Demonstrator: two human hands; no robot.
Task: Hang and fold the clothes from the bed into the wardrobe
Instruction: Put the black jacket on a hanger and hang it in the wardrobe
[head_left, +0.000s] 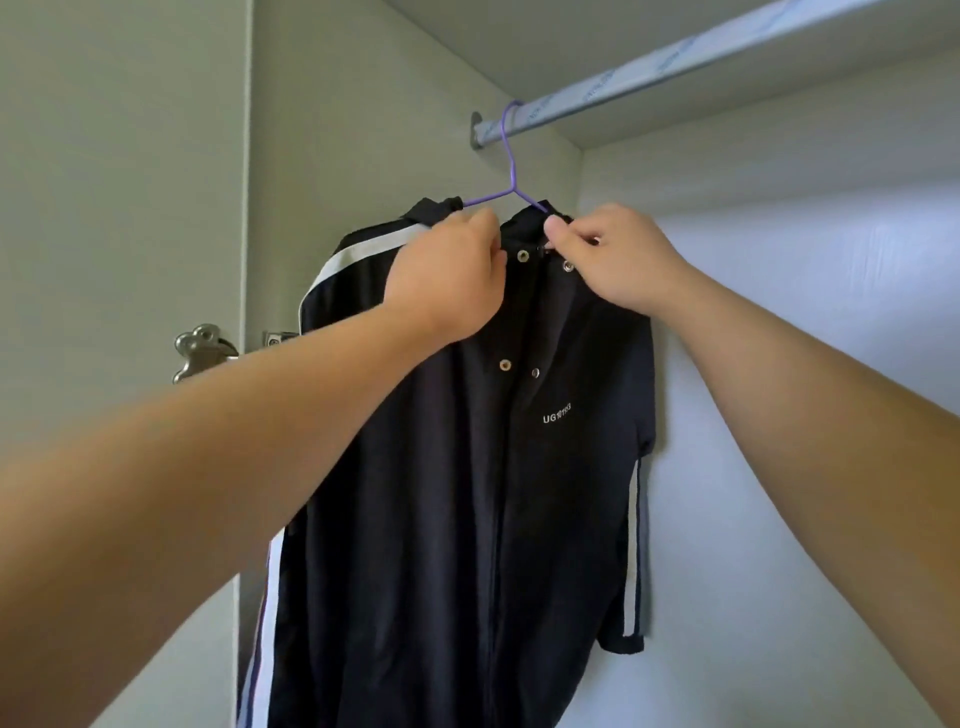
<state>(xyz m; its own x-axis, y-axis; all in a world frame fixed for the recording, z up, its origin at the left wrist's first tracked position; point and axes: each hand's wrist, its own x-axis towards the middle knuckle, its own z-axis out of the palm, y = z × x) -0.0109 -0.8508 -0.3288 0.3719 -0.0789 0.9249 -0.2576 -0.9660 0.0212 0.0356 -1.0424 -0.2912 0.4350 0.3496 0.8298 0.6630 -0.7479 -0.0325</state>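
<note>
The dark jacket (467, 441) is already up in the wardrobe, on a purple hanger (511, 171) whose hook sits over the rail (649, 73) right at its left end, close to the bracket (477, 130). Both hands are at the collar. The left hand (452, 275) has its fingers closed on the fabric just left of the neck opening; the right hand (618, 254) pinches the collar edge between thumb and fingers (558, 228) on the other side, near the top snaps.

What could go wrong from here, as I see it: the hanger is thin wire, and a tug down on one side more than the other would tip it and let a shoulder slide off. The left shoulder with the white stripe (358, 249) looks draped lower than the right, so the jacket may not be centred. A pull outward could also lift the hook off the rail. And with the hook so close to the side panel, the sleeve is pressed near the wall (363, 104) and could bunch there.

There is no worktop in sight. The wardrobe interior is plain and pale, with a shelf (779, 104) just above the rail. The rail carries printed film wrapping. To the left is a door (104, 208) with a metal handle (200, 351). No other clothes hang here, and the bed is out of view.
</note>
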